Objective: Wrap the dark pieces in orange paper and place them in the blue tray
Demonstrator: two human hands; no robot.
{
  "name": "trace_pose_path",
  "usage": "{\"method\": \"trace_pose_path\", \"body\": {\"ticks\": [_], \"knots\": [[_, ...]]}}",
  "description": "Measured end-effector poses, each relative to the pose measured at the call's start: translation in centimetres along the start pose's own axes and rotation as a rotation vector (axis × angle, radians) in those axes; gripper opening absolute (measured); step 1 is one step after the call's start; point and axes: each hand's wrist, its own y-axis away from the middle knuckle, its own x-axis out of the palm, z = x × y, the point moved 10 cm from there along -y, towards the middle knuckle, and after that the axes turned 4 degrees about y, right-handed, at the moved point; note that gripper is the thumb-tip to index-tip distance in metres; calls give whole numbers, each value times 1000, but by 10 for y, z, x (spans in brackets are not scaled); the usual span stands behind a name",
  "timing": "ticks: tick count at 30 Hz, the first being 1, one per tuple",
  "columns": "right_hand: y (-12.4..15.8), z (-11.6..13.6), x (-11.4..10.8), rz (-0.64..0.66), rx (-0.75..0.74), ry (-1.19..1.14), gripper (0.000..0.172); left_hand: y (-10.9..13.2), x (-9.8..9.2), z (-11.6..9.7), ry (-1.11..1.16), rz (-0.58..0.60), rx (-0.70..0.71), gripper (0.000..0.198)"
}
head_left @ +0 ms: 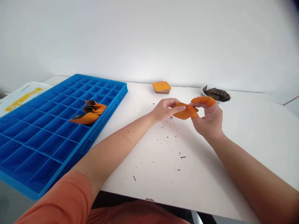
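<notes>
Above the white table, both my hands meet at a small orange sheet [182, 114]. My left hand [164, 109] pinches it, with the thumb laid across its top. My right hand [209, 117] grips its other edge between thumb and fingers, which wear orange finger cots [203, 100]. The fingertips hide part of the sheet, so its exact fold is unclear. Beyond my hands sits a stack of orange square sheets [161, 87]. To its right, a white bowl [202, 90] holds a heap of dark, flat strips [217, 94].
A large blue divided tray [42, 124] covers the left side. Several rolled orange pieces with dark insides [87, 118] rest in its right-hand compartments. Dark crumbs [182, 157] are scattered over the table [149, 149]. A white and yellow package [23, 96] lies behind the tray.
</notes>
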Motion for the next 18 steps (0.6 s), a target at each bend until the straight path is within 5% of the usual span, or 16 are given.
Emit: {"method": "trace_pose_path", "body": {"ticks": [6,12,15,18], "knots": [[-4,-2,-4,-40,19,-62,23,6,5,12,2,23,-89,52],[-29,8,-47,-299,52,-203,26,15,16,14,-179,65,-169,77],[-42,34,-60,-433,56,-264,27,17,17,14,-227,84,-196,76],[-55,83,-32,-336,-12,-243,25,16,20,19,-269,129,-211,61]]}}
